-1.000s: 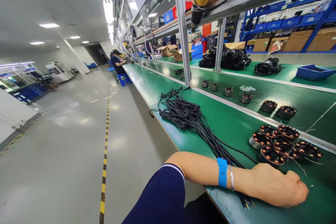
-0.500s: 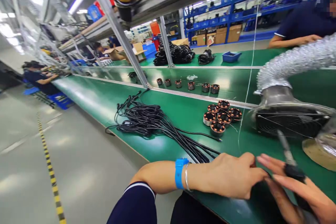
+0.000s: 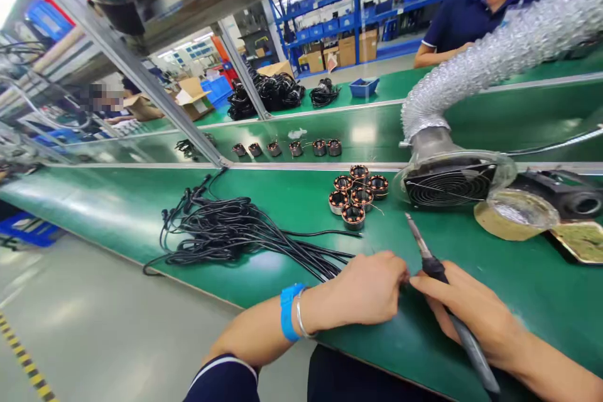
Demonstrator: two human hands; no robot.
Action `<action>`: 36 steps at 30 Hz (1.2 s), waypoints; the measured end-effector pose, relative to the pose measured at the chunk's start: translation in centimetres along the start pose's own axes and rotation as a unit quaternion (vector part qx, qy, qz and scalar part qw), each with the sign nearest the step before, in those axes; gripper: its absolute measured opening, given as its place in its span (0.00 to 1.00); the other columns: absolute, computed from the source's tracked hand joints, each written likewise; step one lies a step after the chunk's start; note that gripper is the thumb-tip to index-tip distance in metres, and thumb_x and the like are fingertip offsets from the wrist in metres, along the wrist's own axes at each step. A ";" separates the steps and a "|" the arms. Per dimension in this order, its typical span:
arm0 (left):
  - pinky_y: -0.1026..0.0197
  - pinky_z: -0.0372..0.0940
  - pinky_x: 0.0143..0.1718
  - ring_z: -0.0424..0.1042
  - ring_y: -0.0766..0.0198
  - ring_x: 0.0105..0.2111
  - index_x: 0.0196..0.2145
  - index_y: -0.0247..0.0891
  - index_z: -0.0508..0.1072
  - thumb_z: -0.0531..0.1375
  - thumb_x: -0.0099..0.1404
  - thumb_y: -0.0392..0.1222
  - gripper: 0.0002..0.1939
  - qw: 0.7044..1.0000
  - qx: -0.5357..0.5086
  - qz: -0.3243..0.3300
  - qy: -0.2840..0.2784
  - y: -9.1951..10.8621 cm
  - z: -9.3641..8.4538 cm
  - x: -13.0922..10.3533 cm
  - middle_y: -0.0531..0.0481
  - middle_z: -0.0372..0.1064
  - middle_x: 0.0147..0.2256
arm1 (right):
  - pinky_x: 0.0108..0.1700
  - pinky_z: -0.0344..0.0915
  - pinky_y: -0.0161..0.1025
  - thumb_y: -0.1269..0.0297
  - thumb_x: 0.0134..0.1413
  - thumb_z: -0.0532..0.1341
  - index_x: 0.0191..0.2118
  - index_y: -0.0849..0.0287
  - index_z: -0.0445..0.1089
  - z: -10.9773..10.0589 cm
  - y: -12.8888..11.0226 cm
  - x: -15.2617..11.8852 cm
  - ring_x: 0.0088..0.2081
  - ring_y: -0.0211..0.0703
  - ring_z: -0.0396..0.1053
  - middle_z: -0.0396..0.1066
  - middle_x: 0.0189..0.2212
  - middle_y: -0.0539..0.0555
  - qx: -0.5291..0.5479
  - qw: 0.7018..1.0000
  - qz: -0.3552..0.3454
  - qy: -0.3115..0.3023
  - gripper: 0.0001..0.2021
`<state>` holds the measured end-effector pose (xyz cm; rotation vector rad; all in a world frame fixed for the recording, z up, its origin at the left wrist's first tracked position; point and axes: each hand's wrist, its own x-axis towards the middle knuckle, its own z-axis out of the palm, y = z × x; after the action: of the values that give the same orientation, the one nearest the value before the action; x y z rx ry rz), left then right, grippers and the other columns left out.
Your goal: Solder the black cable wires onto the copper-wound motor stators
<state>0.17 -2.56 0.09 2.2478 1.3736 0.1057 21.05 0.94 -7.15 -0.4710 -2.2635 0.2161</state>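
My right hand (image 3: pixel 475 308) is wrapped round the black handle of a soldering iron (image 3: pixel 436 270), its metal tip pointing up and away to the left. Close beside it, my left hand (image 3: pixel 367 289) is closed, fingers curled in, near the right fingertips. Whatever the left fingers pinch is too small or hidden to make out. Just beyond the left hand lie the ends of a bundle of black cables (image 3: pixel 245 229) spread along the bench. A cluster of several copper-wound stator cores (image 3: pixel 353 217) stands past both hands.
A fume extractor fan (image 3: pixel 450 185) with a silver flexible duct (image 3: pixel 471 69) stands behind the iron. To its right are a tape roll (image 3: pixel 490 220) and a tray with a yellowish pad (image 3: pixel 581 242). More stators (image 3: pixel 295 149) line the sunken strip; a person (image 3: pixel 471 19) sits opposite.
The view has swung to the right, showing more of the fan side. My right hand now grips the iron fully in view, and both hands remain close together.
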 end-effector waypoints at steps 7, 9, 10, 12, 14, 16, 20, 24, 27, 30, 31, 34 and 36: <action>0.59 0.64 0.36 0.75 0.56 0.35 0.41 0.40 0.70 0.48 0.73 0.39 0.12 0.996 -0.046 -0.079 0.004 -0.9 0.2 0.6 0.47 0.76 0.34 | 0.27 0.58 0.33 0.75 0.69 0.49 0.51 0.57 0.67 -0.9 -0.5 2.2 0.27 0.39 0.58 0.59 0.24 0.47 -0.025 0.998 -0.043 0.033 0.14; 0.59 0.62 0.36 0.76 0.55 0.35 0.41 0.40 0.70 0.46 0.74 0.41 0.14 0.986 0.016 -0.156 0.051 -2.5 -0.8 1.3 0.47 0.76 0.33 | 0.28 0.58 0.33 0.78 0.66 0.50 0.49 0.56 0.67 -1.8 0.2 2.3 0.27 0.39 0.58 0.60 0.25 0.47 -0.046 0.996 -0.005 0.081 0.14; 0.58 0.61 0.35 0.77 0.54 0.35 0.44 0.39 0.70 0.46 0.75 0.43 0.14 0.976 0.048 -0.196 0.086 -3.5 -1.3 1.8 0.46 0.77 0.33 | 0.29 0.60 0.34 0.79 0.64 0.51 0.49 0.56 0.66 -2.1 0.6 2.2 0.28 0.39 0.59 0.60 0.26 0.48 -0.056 0.992 0.016 0.110 0.15; 0.59 0.61 0.35 0.78 0.52 0.37 0.49 0.39 0.70 0.49 0.74 0.46 0.15 0.952 0.099 -0.254 0.138 -5.3 -2.3 2.6 0.46 0.78 0.35 | 0.31 0.62 0.34 0.81 0.62 0.54 0.50 0.56 0.65 -2.5 1.2 1.9 0.29 0.39 0.61 0.63 0.29 0.49 -0.065 0.986 0.039 0.152 0.16; 0.59 0.62 0.35 0.78 0.52 0.38 0.48 0.40 0.73 0.52 0.73 0.50 0.16 0.946 0.132 -0.260 0.140 -6.6 -2.9 3.1 0.46 0.79 0.37 | 0.32 0.64 0.35 0.81 0.61 0.56 0.51 0.55 0.65 -2.6 1.6 1.8 0.30 0.39 0.62 0.65 0.30 0.50 -0.065 0.984 0.033 0.164 0.17; 0.59 0.63 0.36 0.79 0.51 0.40 0.45 0.41 0.75 0.52 0.73 0.51 0.16 0.951 0.156 -0.237 0.126 -7.3 -2.9 3.2 0.45 0.80 0.39 | 0.31 0.65 0.34 0.80 0.61 0.56 0.51 0.55 0.65 -2.5 1.7 2.0 0.29 0.39 0.62 0.66 0.29 0.49 -0.064 0.984 0.024 0.167 0.16; 0.59 0.67 0.41 0.80 0.53 0.42 0.49 0.44 0.77 0.54 0.73 0.46 0.14 0.968 0.158 -0.156 0.113 -7.0 -2.2 3.0 0.47 0.81 0.43 | 0.31 0.67 0.34 0.78 0.62 0.57 0.50 0.55 0.66 -3.1 1.8 2.4 0.28 0.39 0.64 0.66 0.28 0.49 -0.067 0.983 0.036 0.170 0.15; 0.62 0.67 0.46 0.78 0.59 0.47 0.51 0.47 0.77 0.53 0.71 0.36 0.17 0.991 0.089 -0.014 0.096 -6.0 -1.2 2.8 0.52 0.79 0.50 | 0.37 0.73 0.38 0.77 0.61 0.57 0.53 0.55 0.65 -3.9 2.2 1.9 0.34 0.40 0.71 0.72 0.35 0.52 -0.037 0.988 0.065 0.133 0.16; 0.62 0.67 0.43 0.79 0.59 0.44 0.54 0.43 0.75 0.52 0.72 0.37 0.17 0.983 0.056 -0.052 0.167 -5.3 -0.6 3.0 0.48 0.80 0.46 | 0.45 0.76 0.41 0.76 0.61 0.55 0.57 0.55 0.63 -3.6 2.7 1.4 0.44 0.44 0.76 0.75 0.45 0.57 0.006 0.996 0.063 0.067 0.19; 0.62 0.64 0.36 0.77 0.59 0.35 0.45 0.39 0.77 0.50 0.74 0.44 0.16 0.981 0.014 -0.113 0.159 -4.4 -0.2 3.2 0.49 0.80 0.34 | 0.53 0.75 0.43 0.74 0.61 0.55 0.60 0.57 0.60 -2.9 3.0 1.0 0.54 0.46 0.74 0.73 0.54 0.60 0.042 0.998 0.053 0.007 0.22; 0.61 0.63 0.35 0.77 0.59 0.34 0.43 0.39 0.77 0.49 0.75 0.45 0.17 0.983 -0.001 -0.116 0.141 -4.1 -0.1 3.3 0.49 0.79 0.33 | 0.54 0.75 0.44 0.74 0.62 0.55 0.61 0.57 0.59 -2.7 3.1 0.9 0.55 0.47 0.73 0.72 0.56 0.60 0.047 0.997 0.055 -0.007 0.22; 0.60 0.62 0.37 0.75 0.58 0.35 0.45 0.39 0.75 0.48 0.75 0.45 0.17 0.987 -0.040 -0.108 0.112 -3.4 0.2 3.4 0.48 0.78 0.35 | 0.52 0.75 0.48 0.70 0.63 0.58 0.61 0.54 0.59 -2.3 3.1 0.7 0.52 0.49 0.73 0.70 0.57 0.61 0.042 0.996 0.073 -0.028 0.22; 0.60 0.61 0.38 0.74 0.58 0.37 0.47 0.39 0.74 0.48 0.75 0.45 0.17 0.989 -0.080 -0.088 0.090 -3.2 0.5 3.6 0.48 0.77 0.36 | 0.47 0.75 0.48 0.66 0.63 0.61 0.60 0.54 0.60 -2.2 3.1 0.6 0.45 0.49 0.73 0.73 0.51 0.60 0.034 0.996 0.083 -0.027 0.21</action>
<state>-0.55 1.46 -2.45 2.0145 1.5918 0.3520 23.11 4.03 -6.17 -0.6251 -2.2619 0.3923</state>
